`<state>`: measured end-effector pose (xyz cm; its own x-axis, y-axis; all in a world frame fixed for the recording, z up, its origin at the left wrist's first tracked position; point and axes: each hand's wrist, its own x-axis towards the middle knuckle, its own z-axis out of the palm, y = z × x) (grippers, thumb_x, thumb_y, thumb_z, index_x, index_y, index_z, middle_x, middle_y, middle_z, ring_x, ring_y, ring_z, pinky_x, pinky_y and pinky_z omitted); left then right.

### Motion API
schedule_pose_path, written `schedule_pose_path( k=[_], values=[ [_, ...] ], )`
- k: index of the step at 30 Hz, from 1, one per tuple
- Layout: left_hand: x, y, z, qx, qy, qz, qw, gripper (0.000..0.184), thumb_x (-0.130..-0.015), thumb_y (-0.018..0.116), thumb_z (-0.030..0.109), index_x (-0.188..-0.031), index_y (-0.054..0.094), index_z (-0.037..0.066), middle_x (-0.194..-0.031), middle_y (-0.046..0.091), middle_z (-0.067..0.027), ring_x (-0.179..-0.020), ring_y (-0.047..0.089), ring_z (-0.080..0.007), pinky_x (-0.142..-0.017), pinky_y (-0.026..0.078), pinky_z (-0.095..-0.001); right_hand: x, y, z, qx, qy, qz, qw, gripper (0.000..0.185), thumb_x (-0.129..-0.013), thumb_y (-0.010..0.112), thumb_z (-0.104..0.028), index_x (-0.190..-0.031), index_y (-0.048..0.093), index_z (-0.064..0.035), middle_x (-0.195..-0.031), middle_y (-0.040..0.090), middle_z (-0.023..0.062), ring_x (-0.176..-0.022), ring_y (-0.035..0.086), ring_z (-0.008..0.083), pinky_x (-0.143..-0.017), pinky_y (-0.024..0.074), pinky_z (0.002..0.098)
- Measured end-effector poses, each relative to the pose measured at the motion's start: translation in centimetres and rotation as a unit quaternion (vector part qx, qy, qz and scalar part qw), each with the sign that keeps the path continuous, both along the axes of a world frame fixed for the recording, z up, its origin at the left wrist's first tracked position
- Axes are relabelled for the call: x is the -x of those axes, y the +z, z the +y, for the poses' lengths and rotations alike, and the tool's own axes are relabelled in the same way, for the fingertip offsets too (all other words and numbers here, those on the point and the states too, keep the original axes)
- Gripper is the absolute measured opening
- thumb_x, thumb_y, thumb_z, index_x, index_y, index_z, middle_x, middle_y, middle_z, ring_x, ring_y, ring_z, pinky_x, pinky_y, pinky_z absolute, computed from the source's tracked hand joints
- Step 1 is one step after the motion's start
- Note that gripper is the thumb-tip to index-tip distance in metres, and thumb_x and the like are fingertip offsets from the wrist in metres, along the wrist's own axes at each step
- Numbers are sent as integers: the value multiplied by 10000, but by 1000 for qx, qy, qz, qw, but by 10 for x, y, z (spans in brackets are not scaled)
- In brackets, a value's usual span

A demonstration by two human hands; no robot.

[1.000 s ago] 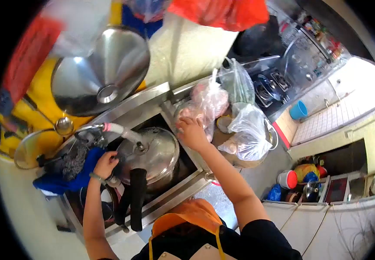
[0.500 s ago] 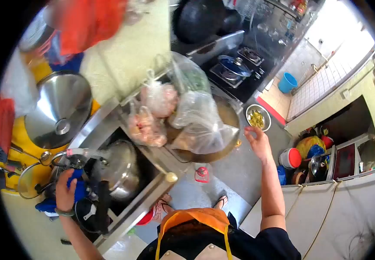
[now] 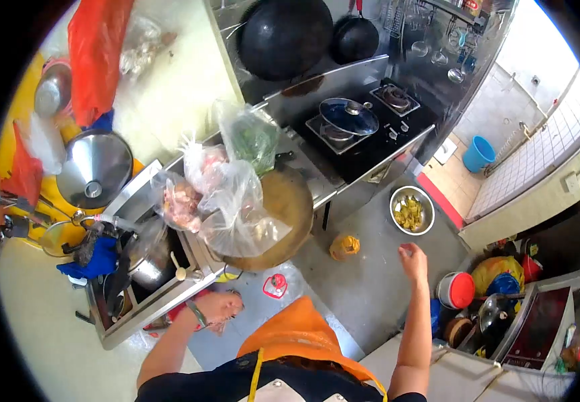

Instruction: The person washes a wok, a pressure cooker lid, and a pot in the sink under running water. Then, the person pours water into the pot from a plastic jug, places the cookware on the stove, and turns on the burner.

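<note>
My left hand [image 3: 220, 307] hangs over the floor beside the sink's front edge; its fingers look curled, and whether they hold anything is too small to tell. My right hand [image 3: 412, 260] is out in the air below a metal bowl [image 3: 412, 210] of yellow-green food, with its fingers bent and their tips unclear. A pot with a metal lid [image 3: 151, 258] stands in the sink [image 3: 199, 258]. Bags of pink meat [image 3: 181, 204], a bag of greens [image 3: 253, 142] and a clear bag [image 3: 243, 224] lie beside and over a large round brown board [image 3: 290, 208].
A lidded pan [image 3: 348, 116] sits on the gas stove [image 3: 384, 127]. An orange-topped jar [image 3: 344, 247] stands on the grey floor. At the right are a red-lidded tub [image 3: 461, 290] and a blue bucket [image 3: 479, 154]. Dark woks [image 3: 284, 37] hang behind the stove.
The view has swung toward the stove and floor. My left hand has left the blue cloth by the sink and come across its front edge. My right hand has left the meat bags and moved right.
</note>
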<state>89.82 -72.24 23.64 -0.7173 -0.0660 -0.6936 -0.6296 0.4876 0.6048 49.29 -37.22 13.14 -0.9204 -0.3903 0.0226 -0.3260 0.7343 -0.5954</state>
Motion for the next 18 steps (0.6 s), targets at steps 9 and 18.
schedule_pose_path(
  k=[9, 18],
  values=[
    [-15, -274, 31, 71, -226, -148, 960, 429, -815, 553, 368, -1136, 577, 85, -1050, 623, -155, -1005, 573, -334, -864, 443, -430, 145, 38, -133, -1, 136, -31, 990, 285, -803, 618, -287, -955, 653, -49, -904, 654, 169, -862, 621, 323, -769, 474, 384],
    [52, -271, 63, -22, -108, -65, 992, 410, -799, 564, 381, -1044, 601, 54, -999, 624, -178, -948, 579, -359, -813, 454, -424, 319, 23, -285, 110, 242, 71, 961, 299, -726, 701, -245, -920, 647, -25, -893, 633, 161, -818, 620, 287, -732, 489, 366]
  ],
)
